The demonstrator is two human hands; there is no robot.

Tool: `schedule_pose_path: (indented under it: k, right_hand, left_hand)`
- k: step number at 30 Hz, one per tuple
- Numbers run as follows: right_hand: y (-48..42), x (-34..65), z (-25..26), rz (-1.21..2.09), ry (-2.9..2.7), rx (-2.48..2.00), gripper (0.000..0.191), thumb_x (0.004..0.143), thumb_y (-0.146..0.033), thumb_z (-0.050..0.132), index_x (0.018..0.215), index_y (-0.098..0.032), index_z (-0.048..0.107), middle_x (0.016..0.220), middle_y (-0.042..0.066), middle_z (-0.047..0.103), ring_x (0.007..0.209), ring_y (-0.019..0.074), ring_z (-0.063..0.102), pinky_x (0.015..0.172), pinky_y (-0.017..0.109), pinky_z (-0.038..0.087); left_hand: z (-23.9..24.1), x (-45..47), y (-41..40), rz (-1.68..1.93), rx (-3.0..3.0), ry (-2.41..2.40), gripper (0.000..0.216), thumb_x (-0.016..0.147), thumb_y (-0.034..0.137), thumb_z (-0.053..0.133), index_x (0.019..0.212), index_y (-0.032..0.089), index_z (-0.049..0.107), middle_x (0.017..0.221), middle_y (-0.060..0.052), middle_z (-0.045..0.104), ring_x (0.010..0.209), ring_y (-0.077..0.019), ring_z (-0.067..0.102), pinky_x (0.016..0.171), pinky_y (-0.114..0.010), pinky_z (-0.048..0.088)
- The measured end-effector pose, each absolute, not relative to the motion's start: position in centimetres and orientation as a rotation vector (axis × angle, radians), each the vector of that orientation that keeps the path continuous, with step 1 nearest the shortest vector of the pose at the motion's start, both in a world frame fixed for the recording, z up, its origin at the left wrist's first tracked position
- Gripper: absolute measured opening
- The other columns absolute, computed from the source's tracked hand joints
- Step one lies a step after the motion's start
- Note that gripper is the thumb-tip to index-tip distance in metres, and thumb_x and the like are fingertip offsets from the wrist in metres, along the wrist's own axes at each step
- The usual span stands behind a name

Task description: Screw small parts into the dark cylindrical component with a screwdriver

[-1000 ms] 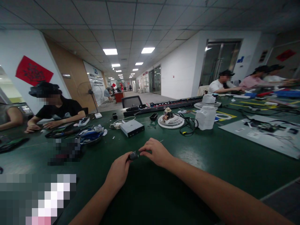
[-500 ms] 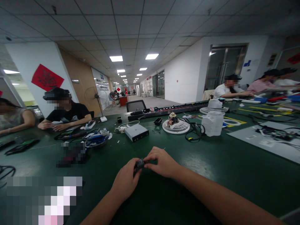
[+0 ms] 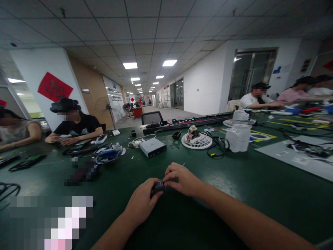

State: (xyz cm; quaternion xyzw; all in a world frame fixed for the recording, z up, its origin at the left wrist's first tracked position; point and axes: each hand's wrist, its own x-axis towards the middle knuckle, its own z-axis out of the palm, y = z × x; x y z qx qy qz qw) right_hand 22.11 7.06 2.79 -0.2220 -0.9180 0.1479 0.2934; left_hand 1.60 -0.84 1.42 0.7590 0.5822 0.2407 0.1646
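Note:
Both of my hands meet over the green table (image 3: 234, 187), just in front of me. My left hand (image 3: 142, 202) is curled around a small dark block-shaped part (image 3: 157, 185) and holds it from below. My right hand (image 3: 182, 180) pinches the same part from the right with thumb and fingers pressed together. What the part is cannot be made out; most of it is hidden by my fingers.
Farther back lie a grey box-shaped drive (image 3: 153, 147), a white fan grille with a motor (image 3: 196, 140), a white fan housing (image 3: 238, 137), cables and a blue-white bundle (image 3: 108, 153). Other people sit at the left (image 3: 75, 123) and far right (image 3: 256, 99).
My hands have drawn closer together around the small part and sit slightly lower and to the right in view. The view itself shifted a little to the left.

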Motion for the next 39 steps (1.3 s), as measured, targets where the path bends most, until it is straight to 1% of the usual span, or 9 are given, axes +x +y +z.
schedule_pose_path:
  k: [5,10,17,23,27,30,34,37,39]
  right_hand:
    - [7.3,22.3,2.7,0.478,-2.347,-0.613,0.008,0.074,-0.025,0.081,0.079,-0.022,0.076,0.083,0.002,0.065,0.087,0.0181,0.057,0.075,0.03,0.043]
    - [6.9,22.3,2.9,0.412,-2.304,-0.63,0.013,0.067,-0.015,0.081,0.073,-0.019,0.069,0.078,0.001,0.065,0.083,0.0181,0.056,0.075,0.03,0.043]
    - [6.0,21.8,2.9,0.423,-2.331,-0.633,0.009,0.07,-0.014,0.075,0.075,-0.018,0.068,0.076,0.001,0.065,0.078,0.0167,0.057,0.072,0.029,0.043]
    - [5.5,21.4,3.3,0.356,-2.342,-0.783,0.013,0.075,-0.028,0.077,0.081,-0.019,0.07,0.076,0.001,0.066,0.077,0.0175,0.06,0.071,0.03,0.043]
    - [5.6,21.3,3.5,0.282,-2.315,-0.927,0.021,0.083,-0.035,0.07,0.098,-0.02,0.07,0.081,0.003,0.067,0.083,0.0212,0.061,0.077,0.035,0.046]
    - [6.2,21.5,3.2,0.213,-2.212,-1.007,0.025,0.09,-0.018,0.056,0.113,-0.017,0.063,0.091,0.007,0.066,0.091,0.023,0.06,0.084,0.039,0.048]
    - [7.1,22.1,2.8,0.18,-2.052,-0.919,0.04,0.082,0.001,0.045,0.116,-0.015,0.06,0.113,0.012,0.058,0.11,0.0238,0.053,0.099,0.043,0.044]
    - [7.4,22.4,3.1,0.273,-2.015,-0.766,0.034,0.09,-0.005,0.045,0.117,-0.019,0.062,0.125,0.012,0.051,0.119,0.0224,0.049,0.104,0.043,0.042]
    - [7.2,22.4,3.4,0.339,-2.049,-0.677,0.028,0.092,-0.014,0.055,0.116,-0.022,0.065,0.124,0.01,0.05,0.115,0.0214,0.052,0.099,0.04,0.045]
  left_hand:
    - [1.7,1.7,-1.2,0.704,2.176,1.579,0.025,0.09,0.032,0.056,0.113,0.025,0.06,0.109,-0.004,0.066,0.096,-0.0223,0.06,0.084,-0.034,0.044]
    - [2.0,1.8,-1.5,0.68,2.198,1.548,0.023,0.088,0.03,0.058,0.111,0.025,0.061,0.108,-0.004,0.066,0.097,-0.0226,0.059,0.084,-0.034,0.044]
    - [1.8,1.5,-1.5,0.685,2.218,1.523,0.025,0.088,0.029,0.058,0.114,0.026,0.059,0.11,-0.003,0.066,0.098,-0.022,0.059,0.085,-0.035,0.044]
    - [2.2,1.8,-1.6,0.68,2.208,1.518,0.026,0.088,0.028,0.057,0.113,0.024,0.059,0.109,-0.005,0.067,0.097,-0.0226,0.06,0.083,-0.034,0.045]
    - [2.1,1.8,-1.3,0.782,2.172,1.562,0.023,0.086,0.027,0.058,0.108,0.024,0.061,0.104,-0.004,0.068,0.094,-0.022,0.062,0.082,-0.034,0.046]
    - [1.7,1.6,-0.8,0.821,2.132,1.609,0.02,0.083,0.024,0.059,0.103,0.025,0.063,0.099,-0.003,0.07,0.09,-0.0213,0.064,0.08,-0.033,0.047]
    - [1.4,1.3,-0.4,0.84,2.089,1.682,0.02,0.08,0.022,0.06,0.099,0.025,0.064,0.098,-0.001,0.071,0.09,-0.021,0.065,0.078,-0.032,0.048]
    - [1.3,1.1,-0.3,0.874,2.073,1.715,0.02,0.081,0.025,0.06,0.101,0.025,0.064,0.099,-0.002,0.071,0.092,-0.0212,0.066,0.079,-0.032,0.049]
    - [1.3,1.1,-0.3,0.887,2.053,1.742,0.021,0.081,0.027,0.06,0.102,0.024,0.064,0.1,-0.003,0.072,0.092,-0.0217,0.067,0.079,-0.033,0.049]
